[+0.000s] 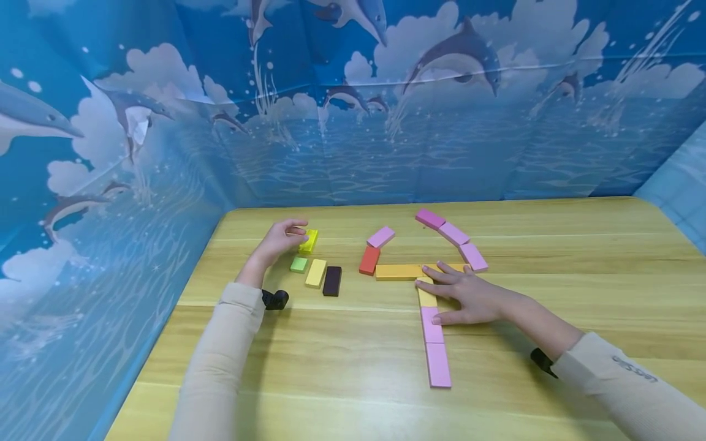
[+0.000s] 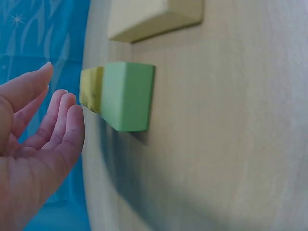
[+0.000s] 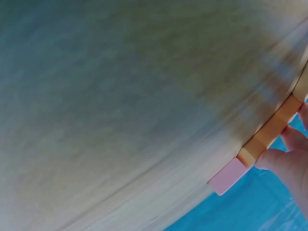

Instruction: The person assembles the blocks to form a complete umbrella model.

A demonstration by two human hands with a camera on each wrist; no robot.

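My left hand (image 1: 282, 237) is beside a bright yellow block (image 1: 310, 244) at the table's back left, its fingers loosely bent and nothing gripped. In the left wrist view, a green block (image 2: 127, 96) stands nearer the camera than the yellow block (image 2: 90, 89). My right hand (image 1: 466, 295) has its fingers spread over a T-shaped arrangement. Its fingertips rest at the orange crossbar blocks (image 1: 398, 272) and the pale yellow block (image 1: 427, 297) below them, with the thumb on a pink block (image 1: 430, 334). In the right wrist view, fingertips lie along the orange blocks (image 3: 274, 126).
Another pink block (image 1: 438, 365) ends the stem. A red block (image 1: 369, 260), a pink block (image 1: 381, 236) and a curve of pink blocks (image 1: 453, 233) sit behind the crossbar. Pale yellow (image 1: 316, 274) and dark (image 1: 332, 281) blocks lie left. A dolphin-print sheet (image 1: 364, 147) borders the table.
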